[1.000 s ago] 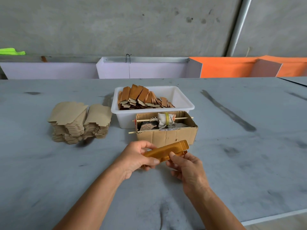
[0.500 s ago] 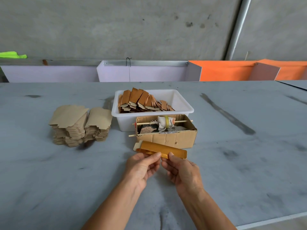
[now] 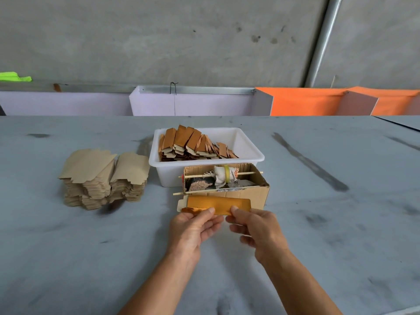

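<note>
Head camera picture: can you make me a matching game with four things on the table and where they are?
Things:
1. gold foil carton
2. white tub
3. cardboard box
4. stack of tan paper blanks

Places:
A. on the table, left of everything else
B. pinched by the left hand and the right hand
C. behind the cardboard box, holding folded copper cartons
D. just beyond the hands, with wooden sticks across its top

Pairs: 1-B, 2-C, 3-D, 4-A
</note>
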`<action>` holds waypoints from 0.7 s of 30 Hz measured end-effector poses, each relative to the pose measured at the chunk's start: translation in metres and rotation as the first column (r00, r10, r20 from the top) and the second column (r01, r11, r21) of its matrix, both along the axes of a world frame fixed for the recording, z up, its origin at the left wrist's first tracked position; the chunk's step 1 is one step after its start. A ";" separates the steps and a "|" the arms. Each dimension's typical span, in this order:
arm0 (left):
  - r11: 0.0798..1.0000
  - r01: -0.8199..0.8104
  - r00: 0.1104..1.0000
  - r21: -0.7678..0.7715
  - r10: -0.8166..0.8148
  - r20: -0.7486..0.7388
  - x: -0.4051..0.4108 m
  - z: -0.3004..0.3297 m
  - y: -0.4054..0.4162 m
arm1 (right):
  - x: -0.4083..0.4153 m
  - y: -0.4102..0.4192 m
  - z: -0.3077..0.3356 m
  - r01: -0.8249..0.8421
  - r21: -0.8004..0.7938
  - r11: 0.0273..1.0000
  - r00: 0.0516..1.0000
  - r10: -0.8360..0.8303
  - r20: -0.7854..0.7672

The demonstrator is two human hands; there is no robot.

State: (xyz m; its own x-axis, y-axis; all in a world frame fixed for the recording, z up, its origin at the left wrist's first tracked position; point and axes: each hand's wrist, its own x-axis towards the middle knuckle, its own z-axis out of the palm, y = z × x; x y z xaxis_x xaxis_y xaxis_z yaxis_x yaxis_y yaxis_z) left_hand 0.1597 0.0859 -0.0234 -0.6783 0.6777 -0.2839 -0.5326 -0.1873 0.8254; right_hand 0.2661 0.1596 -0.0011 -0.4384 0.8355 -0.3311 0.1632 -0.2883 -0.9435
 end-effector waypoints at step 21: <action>0.998 -0.052 0.997 0.036 0.054 -0.061 -0.008 -0.021 0.006 | -0.067 0.099 0.042 -0.620 0.449 0.643 0.556 -0.044 0.830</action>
